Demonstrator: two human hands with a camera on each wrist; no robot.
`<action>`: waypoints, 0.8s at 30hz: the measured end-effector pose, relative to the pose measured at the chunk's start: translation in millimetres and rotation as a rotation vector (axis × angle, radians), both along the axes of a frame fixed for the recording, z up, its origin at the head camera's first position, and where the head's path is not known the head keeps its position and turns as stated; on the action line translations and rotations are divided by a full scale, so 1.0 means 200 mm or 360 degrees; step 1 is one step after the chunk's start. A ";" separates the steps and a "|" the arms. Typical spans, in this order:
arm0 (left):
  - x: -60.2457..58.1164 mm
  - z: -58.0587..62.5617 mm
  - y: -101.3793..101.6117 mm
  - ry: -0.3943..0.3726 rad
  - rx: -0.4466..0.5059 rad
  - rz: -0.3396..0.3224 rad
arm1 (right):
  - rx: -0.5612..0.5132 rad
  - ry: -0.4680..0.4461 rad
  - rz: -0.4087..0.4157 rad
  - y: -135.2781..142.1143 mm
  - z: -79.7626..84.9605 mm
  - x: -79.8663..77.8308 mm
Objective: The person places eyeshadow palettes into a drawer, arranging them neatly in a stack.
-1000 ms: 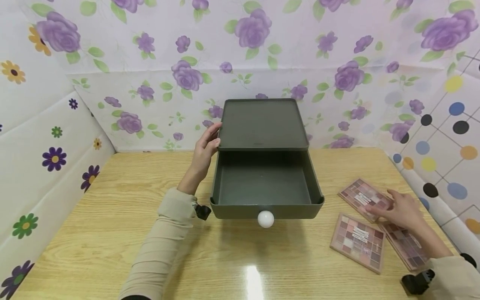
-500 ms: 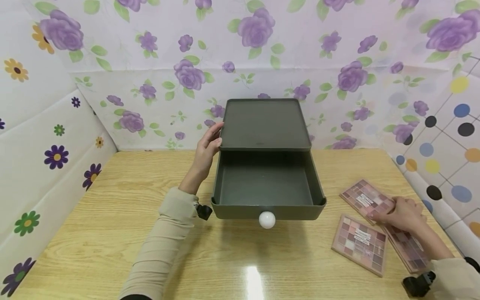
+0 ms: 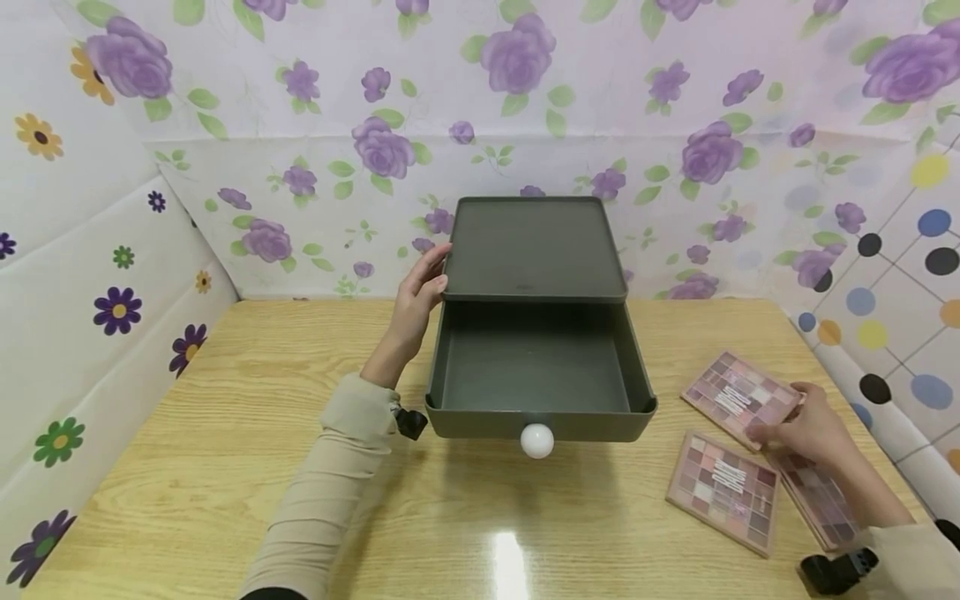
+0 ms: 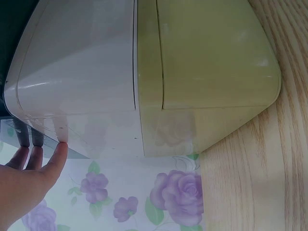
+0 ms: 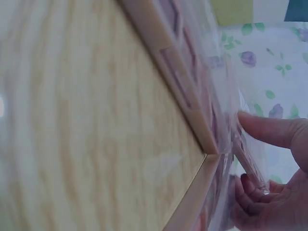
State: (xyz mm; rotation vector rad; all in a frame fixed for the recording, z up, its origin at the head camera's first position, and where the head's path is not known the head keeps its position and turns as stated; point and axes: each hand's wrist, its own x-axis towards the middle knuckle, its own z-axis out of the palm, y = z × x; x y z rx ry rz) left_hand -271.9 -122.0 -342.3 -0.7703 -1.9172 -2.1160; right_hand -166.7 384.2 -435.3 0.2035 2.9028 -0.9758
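A drawer box with a dark grey top (image 3: 536, 250) stands near the back wall, its grey drawer (image 3: 532, 367) pulled out, nothing inside. A round white knob (image 3: 537, 441) sits on the drawer front. My left hand (image 3: 416, 296) rests with fingertips on the box's left edge. In the left wrist view those fingers (image 4: 57, 163) extend straight against it. At the right, my right hand (image 3: 813, 429) pinches the corner of an eyeshadow palette (image 3: 738, 396), thumb on its clear lid and fingers below. The right wrist view shows this palette (image 5: 250, 163) tilted up between thumb and fingers.
A second eyeshadow palette (image 3: 723, 492) lies flat on the wooden table (image 3: 300, 467), right of the drawer. Another palette (image 3: 817, 500) lies partly under my right forearm. Floral cloth (image 3: 360, 83) hangs behind, and a dotted cloth (image 3: 900, 333) lines the right side.
My right hand has come down on the far palette, closed its thumb and fingers on the near right corner and raised that side slightly. My left hand has stayed at the box edge.
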 end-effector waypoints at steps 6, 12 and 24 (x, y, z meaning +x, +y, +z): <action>0.00 0.00 0.00 0.0011 -0.0003 0.0010 | -0.0284 0.0049 -0.0156 -0.01 0.01 0.01; 0.00 0.00 0.00 0.0017 0.0016 0.0005 | -0.0461 0.0141 -0.0168 -0.04 0.07 0.03; 0.00 0.00 0.00 -0.0012 0.0001 -0.0004 | -0.1326 0.0248 -0.0241 0.19 -0.13 -0.08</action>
